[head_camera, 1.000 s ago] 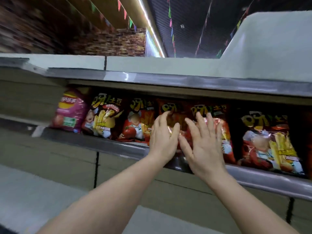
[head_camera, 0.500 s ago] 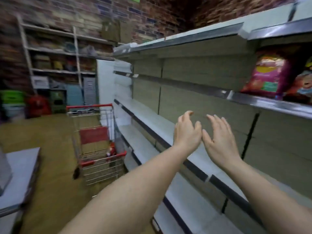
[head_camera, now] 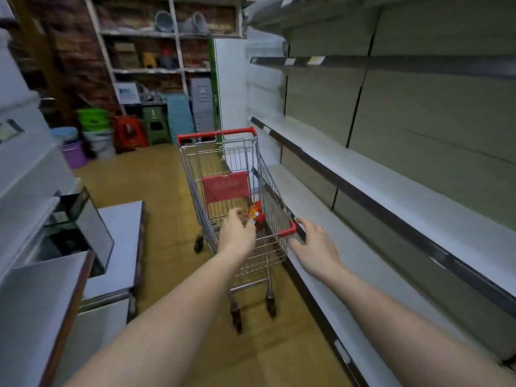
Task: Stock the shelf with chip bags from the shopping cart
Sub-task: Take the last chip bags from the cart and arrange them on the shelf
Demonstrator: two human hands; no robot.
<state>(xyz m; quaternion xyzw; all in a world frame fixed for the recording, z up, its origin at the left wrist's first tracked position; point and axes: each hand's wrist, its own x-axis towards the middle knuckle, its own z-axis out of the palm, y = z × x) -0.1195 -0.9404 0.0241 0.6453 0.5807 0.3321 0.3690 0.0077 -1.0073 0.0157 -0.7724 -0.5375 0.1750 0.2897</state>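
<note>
Reaching into the shopping cart (head_camera: 268, 191), the left hand (head_camera: 236, 233) curls beside a chip bag (head_camera: 255, 213), grasp unclear; the right hand (head_camera: 314, 247) hovers relaxed beside the cart's rim.

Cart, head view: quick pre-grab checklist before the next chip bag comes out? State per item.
1. Chip bag left in the shopping cart: ok, one red and orange bag shows inside the basket.
2. Left hand over the basket, close to the bag: ok. Whether it touches the bag: cannot tell, the hand hides the contact.
3. Left hand free to grasp: cannot tell, fingers look loosely curled and blur hides detail.
4. Right hand free: ok, fingers spread, holding nothing, beside the cart's red corner.
5. Cart next to the shelf: ok, parked alongside it.
6. Further bags under this one: cannot tell.
</note>
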